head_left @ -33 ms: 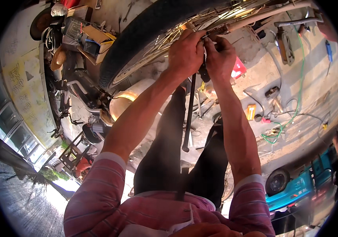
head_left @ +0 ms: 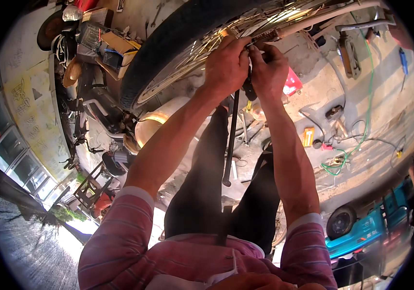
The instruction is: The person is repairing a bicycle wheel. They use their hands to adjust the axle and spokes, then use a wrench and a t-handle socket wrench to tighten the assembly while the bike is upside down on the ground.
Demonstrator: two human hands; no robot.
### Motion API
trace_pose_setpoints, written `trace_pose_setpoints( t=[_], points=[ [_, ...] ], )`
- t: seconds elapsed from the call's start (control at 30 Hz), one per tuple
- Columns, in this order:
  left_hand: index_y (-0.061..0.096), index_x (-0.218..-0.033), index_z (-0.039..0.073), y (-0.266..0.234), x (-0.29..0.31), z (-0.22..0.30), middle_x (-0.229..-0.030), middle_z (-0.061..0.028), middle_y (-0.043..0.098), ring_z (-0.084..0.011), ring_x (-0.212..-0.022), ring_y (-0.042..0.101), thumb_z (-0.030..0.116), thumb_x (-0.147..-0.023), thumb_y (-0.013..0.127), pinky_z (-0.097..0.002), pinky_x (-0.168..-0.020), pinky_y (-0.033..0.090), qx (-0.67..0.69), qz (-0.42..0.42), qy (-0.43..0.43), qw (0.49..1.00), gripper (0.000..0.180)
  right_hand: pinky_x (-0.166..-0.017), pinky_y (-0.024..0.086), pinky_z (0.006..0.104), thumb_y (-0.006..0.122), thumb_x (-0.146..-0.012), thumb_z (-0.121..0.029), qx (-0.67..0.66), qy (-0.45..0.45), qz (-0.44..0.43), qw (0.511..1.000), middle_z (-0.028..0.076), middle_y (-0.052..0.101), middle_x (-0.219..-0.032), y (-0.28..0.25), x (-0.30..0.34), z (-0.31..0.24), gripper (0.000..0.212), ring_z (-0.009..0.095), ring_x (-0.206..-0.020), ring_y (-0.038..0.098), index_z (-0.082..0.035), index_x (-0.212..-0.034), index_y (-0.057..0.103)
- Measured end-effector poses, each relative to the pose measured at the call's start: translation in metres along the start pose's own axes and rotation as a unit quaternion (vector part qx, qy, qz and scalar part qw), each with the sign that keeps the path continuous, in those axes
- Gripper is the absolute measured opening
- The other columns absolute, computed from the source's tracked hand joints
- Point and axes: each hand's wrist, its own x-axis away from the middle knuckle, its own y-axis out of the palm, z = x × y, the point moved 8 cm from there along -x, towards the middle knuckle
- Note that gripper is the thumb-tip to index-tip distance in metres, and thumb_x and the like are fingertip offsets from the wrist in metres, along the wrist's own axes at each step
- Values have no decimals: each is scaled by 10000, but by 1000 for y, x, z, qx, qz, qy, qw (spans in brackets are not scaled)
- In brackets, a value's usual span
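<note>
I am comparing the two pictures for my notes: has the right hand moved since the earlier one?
No, not visibly: the right hand appears in the same place, left of the red object.

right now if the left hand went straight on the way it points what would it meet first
Most likely the spokes of the wheel, just beyond the left hand in the picture; depth is hard to judge here.
</note>
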Motion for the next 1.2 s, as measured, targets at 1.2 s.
trace_pose_setpoints(
  t=[1.2],
  points=[
    [627, -1196, 29, 0, -32, 14, -963, -258, 678, -436, -873, 677, 77, -917, 534, -470, -743, 534, -86, -276, -20, 957, 298, -676, 538, 391, 719, -919, -248, -29, 69, 1, 997, 151, 700, -742, -4, 4, -3, 263, 282, -683, 698, -3, -1013, 718]
  ],
)
